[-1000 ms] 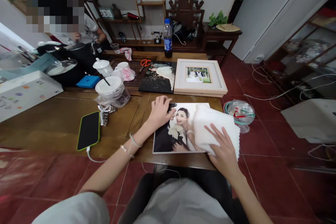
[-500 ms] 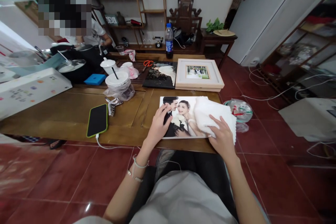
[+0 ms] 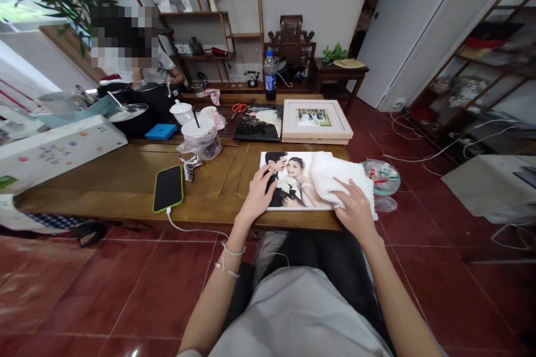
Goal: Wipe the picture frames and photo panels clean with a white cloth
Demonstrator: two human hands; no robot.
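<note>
The left hand (image 3: 257,194) lies spread on a photo print (image 3: 295,185), the right hand (image 3: 357,211) likewise on white cloth (image 3: 335,168), by the near edge of the tabletop (image 3: 215,192).

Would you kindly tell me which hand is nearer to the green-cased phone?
Left: the left hand is right of the phone, on the photo; the right hand is farther right, on the white cloth.

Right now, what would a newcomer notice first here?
Probably the couple's portrait at the near edge of the table, left hand on its left side, right hand on a white cloth over its right. Behind it, a framed photo lies beside a dark print, with a blue-capped bottle farther back.
</note>
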